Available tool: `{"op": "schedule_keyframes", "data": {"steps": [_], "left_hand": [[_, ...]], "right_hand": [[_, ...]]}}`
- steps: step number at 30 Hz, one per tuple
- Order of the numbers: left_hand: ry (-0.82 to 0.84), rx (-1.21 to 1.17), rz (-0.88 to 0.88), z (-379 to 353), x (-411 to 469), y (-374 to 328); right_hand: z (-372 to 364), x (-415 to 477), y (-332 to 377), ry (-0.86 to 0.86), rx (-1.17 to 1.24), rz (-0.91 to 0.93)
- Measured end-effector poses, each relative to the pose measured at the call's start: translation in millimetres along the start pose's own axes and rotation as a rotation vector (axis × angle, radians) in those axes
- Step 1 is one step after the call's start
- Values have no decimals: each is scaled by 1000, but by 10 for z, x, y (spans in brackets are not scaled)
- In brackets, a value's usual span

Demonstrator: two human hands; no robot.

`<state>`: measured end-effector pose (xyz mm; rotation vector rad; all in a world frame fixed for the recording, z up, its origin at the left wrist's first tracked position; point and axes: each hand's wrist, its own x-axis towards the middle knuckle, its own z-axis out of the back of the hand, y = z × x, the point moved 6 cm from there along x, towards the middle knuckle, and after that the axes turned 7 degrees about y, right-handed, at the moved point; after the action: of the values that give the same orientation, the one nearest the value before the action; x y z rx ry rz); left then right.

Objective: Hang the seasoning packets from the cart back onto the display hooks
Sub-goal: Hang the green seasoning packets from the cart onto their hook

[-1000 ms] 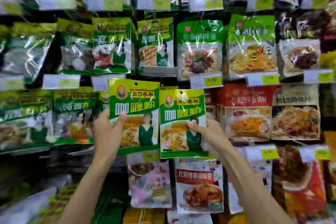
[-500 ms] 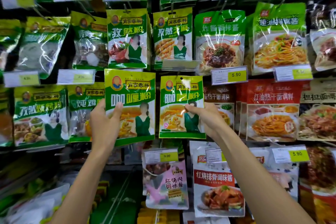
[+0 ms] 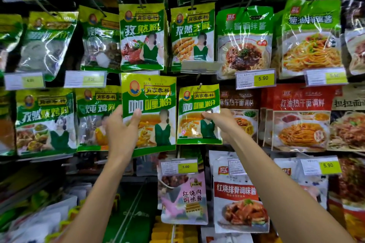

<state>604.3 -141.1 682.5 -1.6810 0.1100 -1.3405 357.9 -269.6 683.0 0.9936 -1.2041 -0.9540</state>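
Note:
My left hand (image 3: 121,132) grips a green and yellow curry powder packet (image 3: 152,108) by its left edge, held upright in front of the display. My right hand (image 3: 221,122) pinches a second, matching curry packet (image 3: 194,112) at its right side. The hole at the top of that second packet sits on a metal display hook (image 3: 200,85). The first packet's top edge is just below a price tag; no hook shows through its hole.
Rows of hanging seasoning and noodle sauce packets fill the wall, with price tags (image 3: 255,78) on the hook ends. A pink packet (image 3: 183,197) and a red-and-white packet (image 3: 240,199) hang below my hands. Blurred goods lie at the lower left (image 3: 35,221).
Both hands rose and moved closer to the display. The right-hand packet went up onto the hook, and the left-hand packet came up beside it.

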Motion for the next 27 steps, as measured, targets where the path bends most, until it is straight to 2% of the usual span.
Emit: {"op": "schedule_keyframes", "data": {"steps": [4,7,9,11,13,15,17,18,21,23,24,27], "left_hand": [[41,-17,-68,-86,-43,-98],[66,-53,-51,-164,-65,-74],[89,-100,-24,-211,-77,-26],[116,-162,25,-274,-98,30],[146,-231,92,-352,-119,83],[167,-277,111,-437,-131,119],[189,-292,124,-540,-151,129],[201,-300,132,-598,-167,121],[241,-289,124,-742,-178,116],[275,-228,75,-737,-150,86],[239,-164,3,-662,-121,23],[-101,195,-364,-291,21,-307]], "right_hand": [[-46,36,-13,10,-203,-20],[-35,9,-63,29,-322,-40],[3,-74,-24,-50,-389,26],[98,-211,64,-234,-443,174],[133,-399,137,-337,-367,314],[13,-541,157,-193,-137,343],[-180,-627,152,13,67,271],[-239,-656,148,60,84,251],[-281,-659,131,59,77,237],[-261,-650,123,34,76,241],[-230,-645,123,17,67,254],[-120,-639,121,-31,25,283]]}}
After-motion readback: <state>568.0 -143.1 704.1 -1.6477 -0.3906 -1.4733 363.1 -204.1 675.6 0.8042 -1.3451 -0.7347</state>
